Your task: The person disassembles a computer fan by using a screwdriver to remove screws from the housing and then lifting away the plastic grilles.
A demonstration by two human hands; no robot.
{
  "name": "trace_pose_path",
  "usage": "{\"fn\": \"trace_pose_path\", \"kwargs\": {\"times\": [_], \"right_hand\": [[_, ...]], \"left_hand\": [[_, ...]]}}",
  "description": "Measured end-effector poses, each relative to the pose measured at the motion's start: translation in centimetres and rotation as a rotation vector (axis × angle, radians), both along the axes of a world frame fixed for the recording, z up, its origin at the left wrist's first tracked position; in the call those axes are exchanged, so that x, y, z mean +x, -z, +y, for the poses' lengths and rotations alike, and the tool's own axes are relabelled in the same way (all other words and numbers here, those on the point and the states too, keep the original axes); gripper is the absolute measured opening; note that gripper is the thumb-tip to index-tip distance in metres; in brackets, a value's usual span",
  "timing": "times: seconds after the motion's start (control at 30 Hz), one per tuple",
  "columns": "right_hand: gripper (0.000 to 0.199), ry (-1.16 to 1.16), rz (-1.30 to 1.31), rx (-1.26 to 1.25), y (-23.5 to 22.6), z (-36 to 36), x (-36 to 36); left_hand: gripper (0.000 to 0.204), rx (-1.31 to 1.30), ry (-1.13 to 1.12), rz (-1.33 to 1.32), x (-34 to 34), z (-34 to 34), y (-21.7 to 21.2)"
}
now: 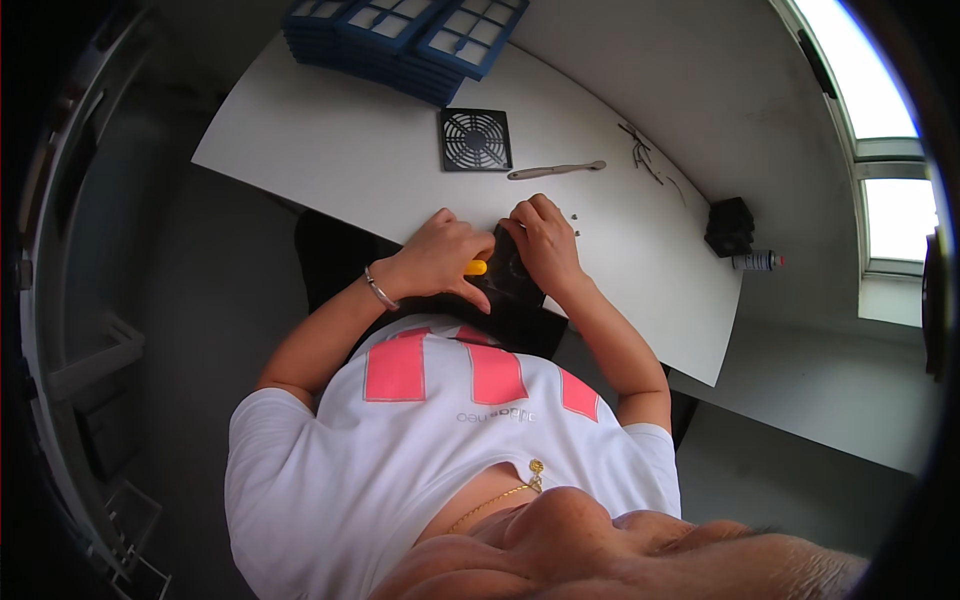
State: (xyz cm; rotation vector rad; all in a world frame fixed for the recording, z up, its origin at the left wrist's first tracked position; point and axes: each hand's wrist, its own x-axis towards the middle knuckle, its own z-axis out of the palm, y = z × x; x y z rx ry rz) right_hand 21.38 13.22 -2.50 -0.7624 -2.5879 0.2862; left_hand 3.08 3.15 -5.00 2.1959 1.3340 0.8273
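Note:
My left hand (pixel 440 256) is curled round a short yellow handle (pixel 475 268), its thumb stretched downward. Whatever lies at the other end of the handle is hidden by the hand. A black, squarish part with a faint round outline (pixel 514 270) sits between my hands at the table's near edge. My right hand (pixel 545 243) grips its upper right side with bent fingers. Just right of that hand lie small dark screw-like pieces (pixel 576 233). Beyond the hands, a black square fan guard (pixel 476 140) with a ringed grille lies flat on the white table (pixel 360 140).
A pale toothbrush-like tool (pixel 556 171) lies right of the guard. Blue-framed filter panels (pixel 400 50) are stacked at the far left. Thin dark strips (pixel 642 150) lie near the wall. Black blocks (pixel 730 227) and a spray can (pixel 756 261) stand at the right edge.

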Motion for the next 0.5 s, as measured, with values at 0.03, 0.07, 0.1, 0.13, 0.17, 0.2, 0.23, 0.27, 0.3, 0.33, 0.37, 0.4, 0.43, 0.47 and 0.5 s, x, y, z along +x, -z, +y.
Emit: {"fn": "trace_pose_path", "kwargs": {"times": [0.03,0.07,0.1,0.13,0.17,0.2,0.23,0.27,0.3,0.33,0.37,0.4,0.43,0.47,0.5], "right_hand": [[0.018,0.005,0.0,-0.002,0.0,0.0,0.1],[0.016,-0.006,0.024,-0.007,0.1,0.0,0.1],[0.015,-0.018,0.048,-0.011,0.1,0.1,0.1],[0.015,-0.015,0.048,-0.013,0.2,0.2,0.2],[0.014,-0.018,0.047,-0.011,0.3,0.3,0.3],[0.014,-0.023,0.046,-0.009,0.4,0.5,0.4],[0.014,-0.022,0.046,-0.01,0.4,0.6,0.5],[0.013,-0.019,0.035,-0.032,0.3,0.8,0.6],[0.011,-0.018,0.024,-0.055,0.2,0.9,0.7],[0.011,-0.021,0.025,-0.056,0.0,1.0,0.7],[0.01,-0.032,0.0,-0.062,-0.1,1.2,0.8],[0.009,-0.047,-0.024,-0.068,-0.2,1.4,0.8],[0.009,-0.059,-0.02,-0.068,-0.4,1.5,0.8],[0.008,-0.066,-0.024,-0.078,-0.6,1.6,1.0],[0.008,-0.073,-0.028,-0.09,-0.7,1.6,1.0]], "left_hand": [[0.056,0.009,-0.016,0.01,0.1,-0.1,0.3],[0.056,0.019,-0.033,0.02,0.1,-0.1,0.5],[0.056,0.017,-0.03,0.02,0.1,-0.1,0.6],[0.053,0.019,-0.035,0.029,0.1,-0.1,0.7],[0.051,0.02,-0.041,0.038,0.0,0.0,0.9],[0.051,0.019,-0.039,0.038,-0.1,0.0,1.2],[0.049,0.01,-0.043,-0.001,-0.2,0.0,1.5],[0.047,0.001,-0.047,-0.04,-0.3,0.0,1.7],[0.047,0.0,-0.049,-0.04,-0.4,0.0,1.6],[0.045,-0.014,-0.048,-0.041,-0.5,0.0,1.5],[0.043,-0.027,-0.048,-0.041,-0.6,-0.1,1.4],[0.043,-0.027,-0.058,-0.038,-0.7,-0.1,1.4],[0.043,-0.044,-0.042,-0.065,-0.7,-0.1,1.4],[0.042,-0.062,-0.027,-0.091,-0.7,0.0,1.4],[0.042,-0.064,-0.039,-0.086,-0.7,-0.1,1.4]]}}
